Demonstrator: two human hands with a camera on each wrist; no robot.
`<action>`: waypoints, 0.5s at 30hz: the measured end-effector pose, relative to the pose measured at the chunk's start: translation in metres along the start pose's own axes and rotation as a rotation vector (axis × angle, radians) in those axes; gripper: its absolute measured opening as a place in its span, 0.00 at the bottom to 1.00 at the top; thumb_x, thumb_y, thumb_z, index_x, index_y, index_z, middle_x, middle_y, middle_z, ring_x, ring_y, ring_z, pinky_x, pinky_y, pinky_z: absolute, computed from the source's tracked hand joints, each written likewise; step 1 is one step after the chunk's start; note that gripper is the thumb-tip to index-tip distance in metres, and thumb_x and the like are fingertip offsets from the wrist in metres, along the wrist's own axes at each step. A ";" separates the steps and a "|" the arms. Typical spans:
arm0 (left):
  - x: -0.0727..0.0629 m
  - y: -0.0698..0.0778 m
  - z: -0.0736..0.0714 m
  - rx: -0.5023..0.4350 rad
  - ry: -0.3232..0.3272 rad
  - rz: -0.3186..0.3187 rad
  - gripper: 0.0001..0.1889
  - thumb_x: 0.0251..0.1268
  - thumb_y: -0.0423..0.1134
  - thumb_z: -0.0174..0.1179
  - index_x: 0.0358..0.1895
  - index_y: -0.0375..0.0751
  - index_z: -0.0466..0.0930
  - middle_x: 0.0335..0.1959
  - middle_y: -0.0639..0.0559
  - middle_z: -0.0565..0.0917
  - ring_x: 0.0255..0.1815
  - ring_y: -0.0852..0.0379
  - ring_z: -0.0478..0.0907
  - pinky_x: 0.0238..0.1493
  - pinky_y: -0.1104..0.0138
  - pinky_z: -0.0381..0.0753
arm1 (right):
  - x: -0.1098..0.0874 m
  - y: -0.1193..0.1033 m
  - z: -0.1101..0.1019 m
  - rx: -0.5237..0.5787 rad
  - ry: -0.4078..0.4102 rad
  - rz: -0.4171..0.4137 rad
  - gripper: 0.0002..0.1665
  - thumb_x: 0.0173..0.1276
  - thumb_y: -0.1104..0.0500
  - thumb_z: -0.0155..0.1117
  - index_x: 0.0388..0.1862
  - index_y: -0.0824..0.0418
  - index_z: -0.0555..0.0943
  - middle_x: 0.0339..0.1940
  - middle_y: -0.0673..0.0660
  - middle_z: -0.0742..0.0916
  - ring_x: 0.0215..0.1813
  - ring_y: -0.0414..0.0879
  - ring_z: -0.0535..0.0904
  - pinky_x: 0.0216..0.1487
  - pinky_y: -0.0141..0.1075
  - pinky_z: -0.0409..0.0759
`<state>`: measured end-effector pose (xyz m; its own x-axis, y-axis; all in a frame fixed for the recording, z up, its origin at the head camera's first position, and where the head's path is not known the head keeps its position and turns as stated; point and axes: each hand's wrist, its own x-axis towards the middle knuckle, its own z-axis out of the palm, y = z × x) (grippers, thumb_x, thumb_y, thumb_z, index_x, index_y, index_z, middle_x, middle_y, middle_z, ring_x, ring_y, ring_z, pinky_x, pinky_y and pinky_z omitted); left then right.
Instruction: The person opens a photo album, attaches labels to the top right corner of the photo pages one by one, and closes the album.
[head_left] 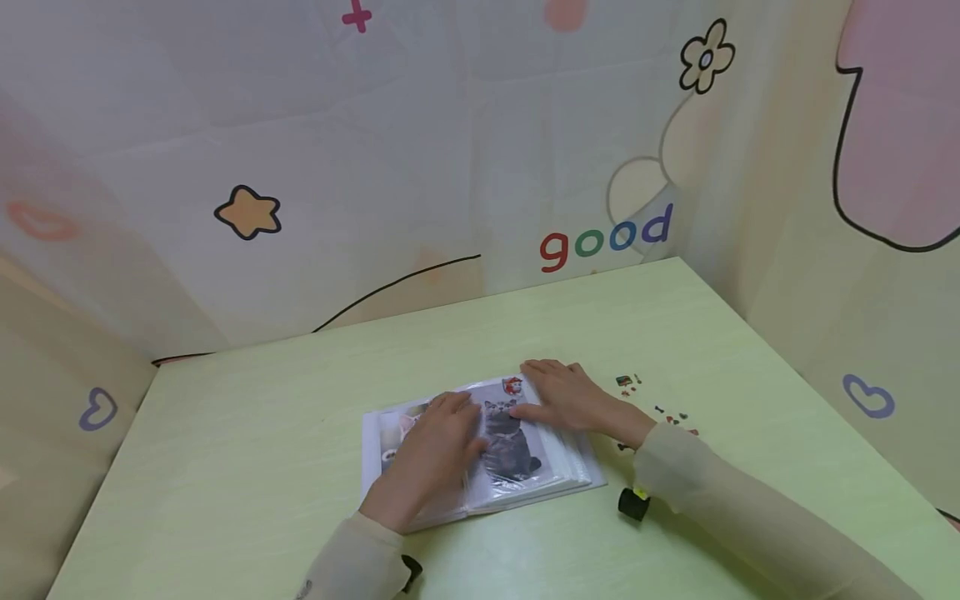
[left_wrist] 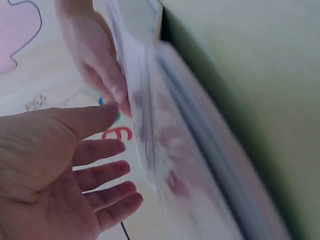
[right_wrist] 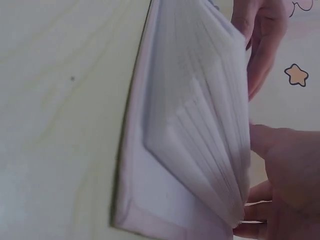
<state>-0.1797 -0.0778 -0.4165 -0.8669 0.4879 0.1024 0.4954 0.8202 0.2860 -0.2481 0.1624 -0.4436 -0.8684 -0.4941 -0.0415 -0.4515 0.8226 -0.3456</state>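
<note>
A photo album [head_left: 551, 467] with clear plastic sleeves lies spread on the table. Its right page shows a grey cat picture [head_left: 510, 450], with a small red and white sticker [head_left: 512, 385] near the top. My left hand [head_left: 433, 450] is over the left page, covering much of the cat picture there; in the left wrist view its fingers [left_wrist: 107, 180] are spread and lightly bent. At the top right corner of the album, my right hand [head_left: 566, 400] rests with its thumb on the page and its fingers extended past the edge. A thick fan of sleeves [right_wrist: 200, 125] shows in the right wrist view.
Several tiny colourful pieces [head_left: 671, 419] lie scattered on the light green table [head_left: 262, 450], right of the album and close to my right forearm. Black wrist devices [head_left: 633, 504] hang under the sleeves. A printed curtain [head_left: 375, 167] stands behind the table's far edge.
</note>
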 end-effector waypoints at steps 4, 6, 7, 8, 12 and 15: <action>-0.006 -0.015 -0.006 -0.023 0.022 -0.054 0.26 0.73 0.43 0.66 0.67 0.31 0.77 0.71 0.36 0.73 0.74 0.41 0.68 0.73 0.51 0.69 | -0.005 0.005 -0.004 0.100 0.031 -0.029 0.47 0.76 0.41 0.63 0.77 0.73 0.64 0.79 0.70 0.67 0.79 0.66 0.61 0.75 0.63 0.60; -0.010 -0.024 -0.010 -0.044 0.037 -0.083 0.27 0.73 0.43 0.66 0.68 0.31 0.76 0.71 0.36 0.73 0.73 0.39 0.69 0.71 0.50 0.70 | -0.008 0.008 -0.006 0.148 0.056 -0.050 0.45 0.76 0.45 0.63 0.77 0.75 0.64 0.78 0.72 0.67 0.79 0.67 0.60 0.76 0.62 0.59; -0.011 -0.028 -0.012 -0.052 0.045 -0.100 0.27 0.73 0.43 0.66 0.68 0.30 0.76 0.71 0.35 0.72 0.73 0.38 0.69 0.70 0.49 0.71 | -0.010 0.008 -0.007 0.165 0.071 -0.059 0.44 0.76 0.46 0.64 0.76 0.76 0.64 0.78 0.72 0.67 0.79 0.67 0.60 0.76 0.61 0.60; -0.013 -0.032 -0.014 -0.062 0.041 -0.125 0.28 0.73 0.43 0.66 0.69 0.30 0.74 0.72 0.35 0.72 0.73 0.38 0.69 0.70 0.47 0.71 | -0.012 0.009 -0.008 0.179 0.083 -0.061 0.44 0.76 0.48 0.64 0.76 0.76 0.64 0.78 0.73 0.68 0.79 0.67 0.61 0.76 0.60 0.60; -0.021 -0.046 -0.023 -0.071 0.033 -0.204 0.30 0.74 0.42 0.64 0.72 0.30 0.71 0.74 0.34 0.70 0.73 0.35 0.68 0.70 0.43 0.70 | -0.018 0.007 -0.014 0.206 0.114 -0.034 0.41 0.77 0.50 0.63 0.75 0.77 0.65 0.76 0.74 0.69 0.78 0.68 0.63 0.76 0.59 0.61; -0.026 -0.056 -0.027 -0.058 0.033 -0.231 0.31 0.75 0.42 0.64 0.73 0.28 0.69 0.73 0.32 0.70 0.73 0.33 0.68 0.70 0.42 0.69 | -0.020 0.006 -0.016 0.215 0.122 0.001 0.40 0.78 0.50 0.62 0.75 0.76 0.65 0.75 0.74 0.70 0.77 0.68 0.64 0.76 0.59 0.62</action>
<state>-0.1864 -0.1447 -0.4091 -0.9586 0.2787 0.0590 0.2809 0.8898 0.3595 -0.2367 0.1820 -0.4299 -0.8931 -0.4448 0.0676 -0.4081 0.7378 -0.5377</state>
